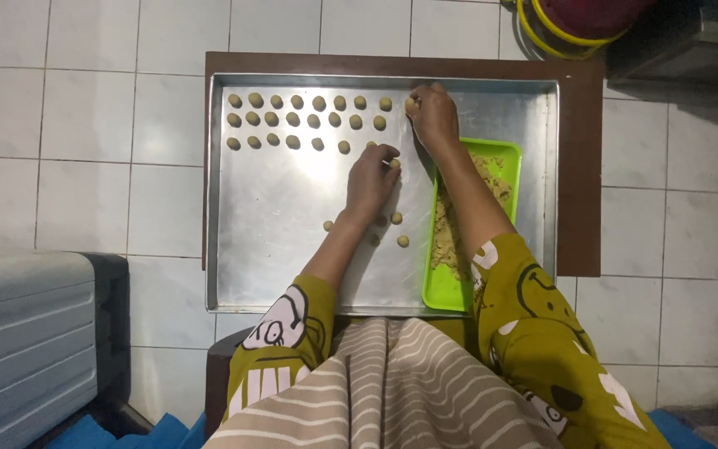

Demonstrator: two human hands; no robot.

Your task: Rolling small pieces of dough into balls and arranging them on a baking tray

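Over the big metal tray (276,249), the right hand (432,116) pinches a dough ball (411,103) at the end of the top row while the left hand (371,179) nips another dough ball (394,164) mid-tray (fingertips curled together), green tray (442,291) of crumbly dough just beside.

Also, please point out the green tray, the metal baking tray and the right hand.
green tray (446,291), head view, bare bottom corner.
metal baking tray (276,249), head view, bare floor.
right hand (432,116), head view, back of hand.
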